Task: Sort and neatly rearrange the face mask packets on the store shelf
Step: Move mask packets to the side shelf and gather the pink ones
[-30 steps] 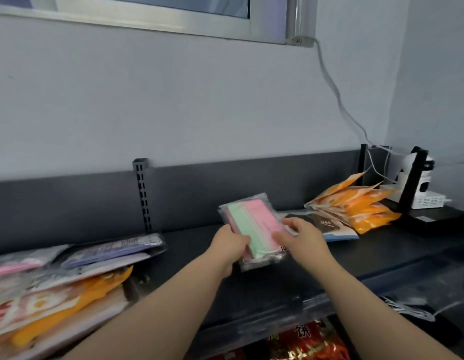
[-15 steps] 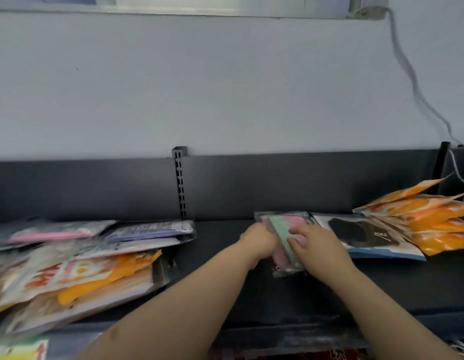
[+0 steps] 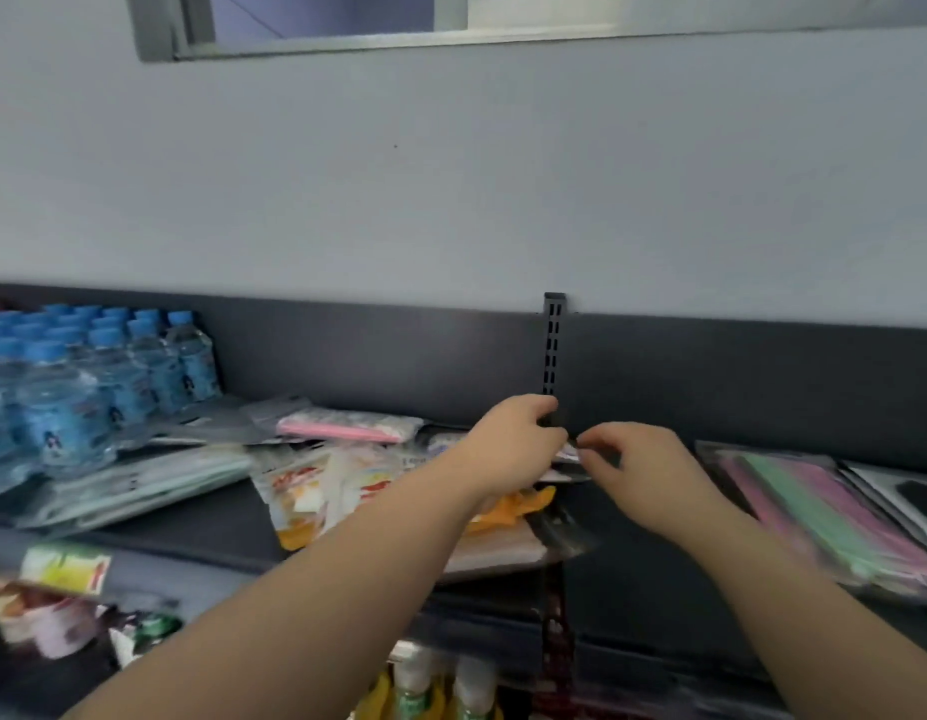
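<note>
A clear packet of pink and green masks (image 3: 814, 511) lies flat on the dark shelf (image 3: 633, 579) at the right, with no hand on it. Beside it at the far right sits a packet with a black mask (image 3: 913, 496). My left hand (image 3: 513, 444) and my right hand (image 3: 638, 470) are over the right end of a loose pile of packets. Both curl their fingers round a pale purple packet (image 3: 568, 453) on top of the pile; the left hand hides most of it. The pile also holds an orange and white packet (image 3: 316, 491) and a pink one (image 3: 347, 428).
Water bottles with blue caps (image 3: 87, 376) stand packed at the far left of the shelf. A slotted upright post (image 3: 552, 345) rises behind my hands. Snack packets (image 3: 61, 589) and bottles (image 3: 440, 688) fill the lower shelf.
Both hands let go of the pink and green packet, which now lies on the shelf, and moved left to the pile. The view swung left, bringing the water bottles in.
</note>
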